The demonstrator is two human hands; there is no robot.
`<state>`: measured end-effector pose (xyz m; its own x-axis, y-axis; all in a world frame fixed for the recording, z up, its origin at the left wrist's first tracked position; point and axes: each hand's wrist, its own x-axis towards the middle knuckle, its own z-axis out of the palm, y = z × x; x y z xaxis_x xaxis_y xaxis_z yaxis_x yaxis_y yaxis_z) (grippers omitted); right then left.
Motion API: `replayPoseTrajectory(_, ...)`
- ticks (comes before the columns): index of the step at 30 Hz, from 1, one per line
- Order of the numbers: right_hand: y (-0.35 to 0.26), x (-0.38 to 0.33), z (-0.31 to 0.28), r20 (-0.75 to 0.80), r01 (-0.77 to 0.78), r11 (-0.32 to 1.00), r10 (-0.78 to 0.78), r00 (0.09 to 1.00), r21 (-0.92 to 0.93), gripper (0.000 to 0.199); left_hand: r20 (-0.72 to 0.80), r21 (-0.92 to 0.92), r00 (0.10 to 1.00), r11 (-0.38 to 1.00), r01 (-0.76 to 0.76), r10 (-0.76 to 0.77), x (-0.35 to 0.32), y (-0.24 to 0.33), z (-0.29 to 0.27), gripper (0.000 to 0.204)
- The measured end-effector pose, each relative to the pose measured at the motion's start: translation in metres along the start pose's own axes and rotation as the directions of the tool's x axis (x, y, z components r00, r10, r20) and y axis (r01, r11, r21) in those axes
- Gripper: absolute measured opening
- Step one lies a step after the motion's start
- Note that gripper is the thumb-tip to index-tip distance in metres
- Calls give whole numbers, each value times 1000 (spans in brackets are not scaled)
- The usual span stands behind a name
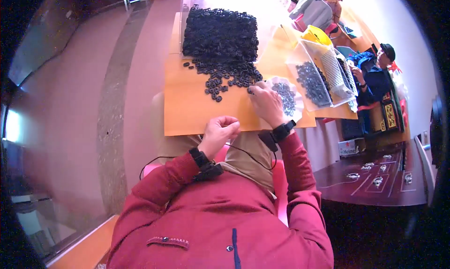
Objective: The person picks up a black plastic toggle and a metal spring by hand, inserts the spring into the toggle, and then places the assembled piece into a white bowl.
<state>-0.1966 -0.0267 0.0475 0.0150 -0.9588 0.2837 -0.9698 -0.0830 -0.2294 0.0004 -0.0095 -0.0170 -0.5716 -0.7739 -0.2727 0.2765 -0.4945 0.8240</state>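
Black parts (pixel 221 34): small, many ring-like with central hole; massed in dense, block-shaped heap ahead of you, individual poses mostly indistinct. Near edge of heap spilled loose toward you; stray pieces (pixel 215 88) scattered on orange tabletop (pixel 201 112), several lying flat, holes visible. Rightmost spill reaches fingertips of your right hand (pixel 269 102); dark piece shows there, grip not discernible. Your left hand (pixel 221 132) near, apart from spill; any part within fingers hidden.

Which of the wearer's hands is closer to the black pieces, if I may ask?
The right hand, its fingertips beside the black pieces; the left hand is at the table's near edge.
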Motion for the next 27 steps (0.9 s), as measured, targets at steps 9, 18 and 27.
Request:
replayPoseTrajectory(9,0,33,29,9,189,932,-196,981,-310,19,-9,34,1000,999,-5,6,1,4,2,14)
replayPoseTrajectory(18,-13,20,27,4,208,970,-210,978,-129,20,-13,-24,1000,999,-22,21,0,4,1,13)
replayPoseTrajectory(27,-16,14,25,3,248,964,-248,969,-98,17,-33,11,998,999,-49,50,1,4,1,12)
